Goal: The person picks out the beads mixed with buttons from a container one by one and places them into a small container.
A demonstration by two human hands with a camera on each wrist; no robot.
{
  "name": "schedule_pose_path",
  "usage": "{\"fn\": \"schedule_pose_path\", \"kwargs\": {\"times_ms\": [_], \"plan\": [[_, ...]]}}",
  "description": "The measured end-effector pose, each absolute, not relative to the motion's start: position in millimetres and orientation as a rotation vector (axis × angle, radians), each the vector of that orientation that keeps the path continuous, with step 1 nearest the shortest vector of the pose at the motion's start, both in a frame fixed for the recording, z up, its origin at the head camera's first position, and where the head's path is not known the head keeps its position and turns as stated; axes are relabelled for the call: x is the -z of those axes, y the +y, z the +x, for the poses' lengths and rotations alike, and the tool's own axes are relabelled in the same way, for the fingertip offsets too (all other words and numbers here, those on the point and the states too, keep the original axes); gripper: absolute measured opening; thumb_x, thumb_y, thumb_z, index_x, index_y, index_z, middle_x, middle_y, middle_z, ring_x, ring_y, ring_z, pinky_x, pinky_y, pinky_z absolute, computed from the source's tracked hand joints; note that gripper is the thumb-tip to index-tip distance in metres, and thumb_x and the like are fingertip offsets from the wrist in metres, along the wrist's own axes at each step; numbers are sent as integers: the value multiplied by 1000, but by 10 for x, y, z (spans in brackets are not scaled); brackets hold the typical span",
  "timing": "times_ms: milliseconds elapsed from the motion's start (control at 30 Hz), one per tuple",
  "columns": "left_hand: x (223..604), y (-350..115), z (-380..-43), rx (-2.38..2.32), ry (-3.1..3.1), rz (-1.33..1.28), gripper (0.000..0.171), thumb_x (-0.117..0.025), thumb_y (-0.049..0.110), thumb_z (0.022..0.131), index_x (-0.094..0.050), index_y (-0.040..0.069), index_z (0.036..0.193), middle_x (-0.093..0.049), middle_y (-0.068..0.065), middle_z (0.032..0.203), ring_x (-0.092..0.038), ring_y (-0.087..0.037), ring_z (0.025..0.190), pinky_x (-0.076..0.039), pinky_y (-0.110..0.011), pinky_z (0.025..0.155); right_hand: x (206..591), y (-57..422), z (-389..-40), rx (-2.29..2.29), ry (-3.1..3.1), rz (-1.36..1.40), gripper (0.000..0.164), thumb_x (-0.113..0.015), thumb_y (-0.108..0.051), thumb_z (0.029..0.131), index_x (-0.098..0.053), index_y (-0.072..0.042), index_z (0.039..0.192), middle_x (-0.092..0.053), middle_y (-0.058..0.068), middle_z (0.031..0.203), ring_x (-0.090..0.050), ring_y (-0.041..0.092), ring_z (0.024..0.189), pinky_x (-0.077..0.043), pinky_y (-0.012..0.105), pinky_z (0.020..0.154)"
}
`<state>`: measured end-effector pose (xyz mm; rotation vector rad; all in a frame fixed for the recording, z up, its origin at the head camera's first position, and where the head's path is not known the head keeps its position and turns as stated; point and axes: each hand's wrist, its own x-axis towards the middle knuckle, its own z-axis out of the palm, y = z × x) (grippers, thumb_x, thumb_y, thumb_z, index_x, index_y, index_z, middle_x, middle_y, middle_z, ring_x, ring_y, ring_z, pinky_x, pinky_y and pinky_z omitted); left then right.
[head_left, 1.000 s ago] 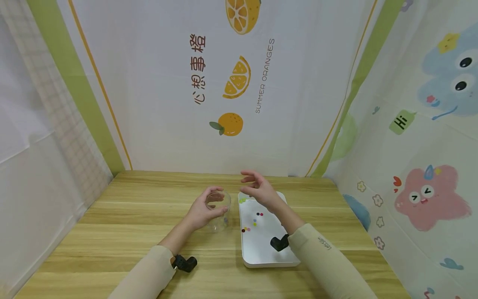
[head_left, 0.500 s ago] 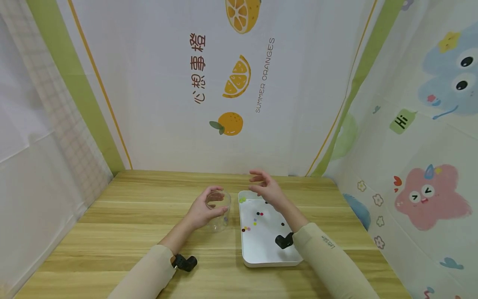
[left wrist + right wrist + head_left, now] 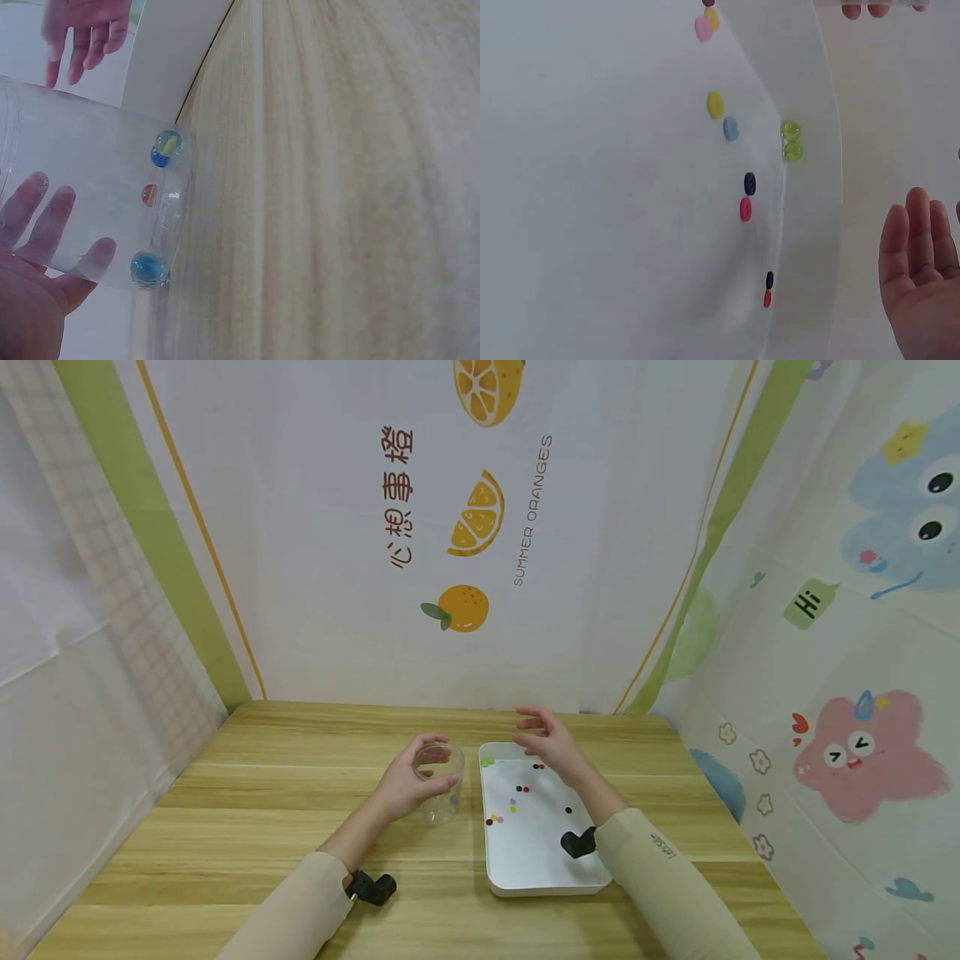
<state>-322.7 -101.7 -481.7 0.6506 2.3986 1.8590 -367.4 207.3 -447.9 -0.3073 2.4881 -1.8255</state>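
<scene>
My left hand (image 3: 407, 781) grips a clear plastic jar (image 3: 438, 810), which stands on the table left of the tray. Several glass marbles lie at the jar's bottom, among them a blue marble (image 3: 148, 268). My right hand (image 3: 553, 745) hovers over the far end of the white tray (image 3: 551, 888), fingers loosely extended and holding nothing. In the right wrist view two yellow-green marbles (image 3: 792, 142) sit together in the tray's corner. Scattered flat round pieces, like buttons, lie on the tray floor, including a pink-red one (image 3: 745, 209) and a yellow one (image 3: 715, 105).
The wooden table (image 3: 300, 827) extends to both sides of the tray and jar. A printed curtain (image 3: 322, 568) hangs at its far edge, and another patterned sheet (image 3: 847, 660) borders the right. Each wrist carries a small black camera (image 3: 372, 888).
My right hand has shifted right and slightly back over the tray, away from the jar, uncovering more of the small pieces. The left hand and jar have stayed in place.
</scene>
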Motion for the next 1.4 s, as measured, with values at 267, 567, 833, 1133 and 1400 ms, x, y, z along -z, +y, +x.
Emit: {"fn": "schedule_pose_path", "kwargs": {"times_ms": [267, 567, 833, 1133, 1400], "plan": [[4807, -1022, -3223, -1858, 2393, 663, 70, -83, 18, 97, -48, 10, 157, -63, -22, 151, -61, -43, 141, -58, -52, 108, 4535, 2147, -3700, 1817, 2506, -239, 55, -73, -14, 104, -55, -17, 156, -61, 19, 145, -68, 29, 118, -61, 36, 95], [4817, -1024, -3231, -1864, 2385, 660, 67, -82, 18, 97, -49, 12, 155, -63, -22, 150, -61, -43, 141, -58, -54, 109, 4586, 2182, -3715, 1769, 2514, -220, 54, -71, -14, 106, -53, -15, 158, -63, 25, 142, -72, 34, 114, -62, 44, 93], [4830, -1026, -3242, -1875, 2381, 663, 66, -82, 17, 97, -50, 12, 154, -62, -24, 151, -60, -44, 141, -57, -53, 110, 4643, 2159, -3725, 1690, 2529, -259, 48, -71, -18, 106, -59, -15, 153, -72, 16, 124, -73, 27, 99, -58, 40, 83], [4830, -1021, -3248, -1890, 2372, 686, 68, -82, 16, 97, -47, 4, 155, -61, -27, 150, -58, -48, 142, -54, -61, 113, 4701, 2079, -3755, 1565, 2519, -267, 44, -71, -19, 106, -64, -10, 148, -75, 10, 116, -73, 23, 92, -54, 32, 75], [4827, -1026, -3245, -1875, 2383, 682, 69, -82, 15, 98, -46, 4, 156, -61, -28, 151, -58, -47, 142, -54, -60, 113, 4789, 2000, -3794, 1494, 2495, -285, 35, -72, -21, 106, -71, -15, 140, -77, 9, 113, -72, 20, 87, -52, 28, 69]]}}
